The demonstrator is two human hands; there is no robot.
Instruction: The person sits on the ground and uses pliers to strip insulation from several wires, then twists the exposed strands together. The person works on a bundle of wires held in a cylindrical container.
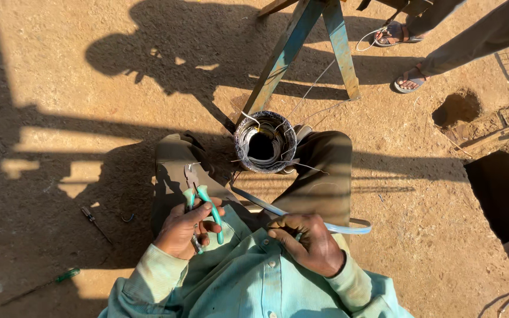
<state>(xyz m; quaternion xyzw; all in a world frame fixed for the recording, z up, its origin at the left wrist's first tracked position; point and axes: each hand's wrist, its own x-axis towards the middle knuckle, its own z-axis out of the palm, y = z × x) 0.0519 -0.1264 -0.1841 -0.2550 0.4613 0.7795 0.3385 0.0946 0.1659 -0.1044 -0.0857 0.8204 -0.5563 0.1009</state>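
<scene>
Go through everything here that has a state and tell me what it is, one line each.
Left hand: closed around the green-handled pliers, jaws pointing away from the body.
Right hand: gripping a flat pale strip that curves across the lap.
Wire coil: wound, standing between the knees, loose strands sticking out.
Green-handled screwdriver: lying on the dirt, untouched.
Square pit: open.
</scene>
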